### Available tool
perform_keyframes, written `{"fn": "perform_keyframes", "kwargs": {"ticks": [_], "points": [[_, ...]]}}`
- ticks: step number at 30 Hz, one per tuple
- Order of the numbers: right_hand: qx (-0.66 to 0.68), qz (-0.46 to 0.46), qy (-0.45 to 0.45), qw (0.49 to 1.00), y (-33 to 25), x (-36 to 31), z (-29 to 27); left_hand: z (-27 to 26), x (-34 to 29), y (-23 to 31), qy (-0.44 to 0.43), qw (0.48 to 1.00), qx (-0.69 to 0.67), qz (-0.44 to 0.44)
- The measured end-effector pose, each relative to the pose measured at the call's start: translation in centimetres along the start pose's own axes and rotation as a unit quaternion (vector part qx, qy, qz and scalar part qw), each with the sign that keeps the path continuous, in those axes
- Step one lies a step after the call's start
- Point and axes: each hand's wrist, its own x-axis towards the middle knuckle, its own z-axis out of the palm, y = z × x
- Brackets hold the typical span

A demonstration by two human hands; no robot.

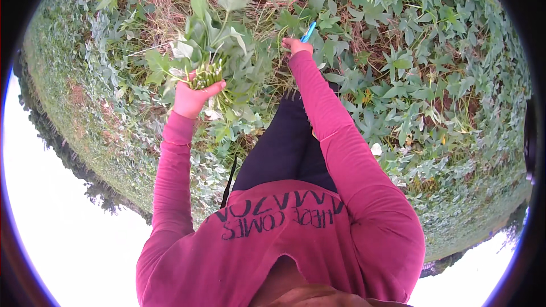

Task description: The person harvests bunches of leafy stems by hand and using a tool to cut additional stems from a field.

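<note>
My left hand [191, 95] is closed around a thick bunch of leafy green stems [209, 71]. The stem ends sit packed together by the thumb, and broad leaves fan out above and beside the fist. Farther right, my right hand [298, 46] reaches into the low vines with its fingers bent. A slim bright blue tool [309, 32] sticks up out of this hand; its exact kind and its other end cannot be made out. By the right fingertips curves a thin green stem [280, 35], and I cannot tell whether they pinch it.
Lobed green vines [401, 62] spread across the ground on all sides. Dry brown grass [170, 8] shows between them beyond my left hand. My dark-trousered legs [278, 142] stand among the plants. A small pale object [376, 149] lies in the leaves to the right.
</note>
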Motion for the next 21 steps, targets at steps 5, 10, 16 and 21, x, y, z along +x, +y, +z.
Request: {"fn": "perform_keyframes", "kwargs": {"ticks": [5, 10, 16, 21], "points": [[0.106, -0.053, 0.108, 0.987, -0.1, -2.8, -5.3, 3.9, -0.8, -6.2, -0.069, 0.992, 0.005, -0.104], [0.052, -0.013, 0.139, 0.989, -2.6, -1.0, -0.2, 7.2, -1.8, -3.0, -0.114, 0.973, 0.130, -0.156], [0.049, 0.001, 0.124, 0.991, -2.4, 1.9, 6.7, 6.3, -0.9, -7.2, -0.150, 0.983, 0.041, -0.099], [-0.037, -0.068, 0.074, 0.994, -2.3, 4.9, -2.3, 7.1, 0.6, -4.9, -0.221, 0.954, -0.123, -0.161]]}}
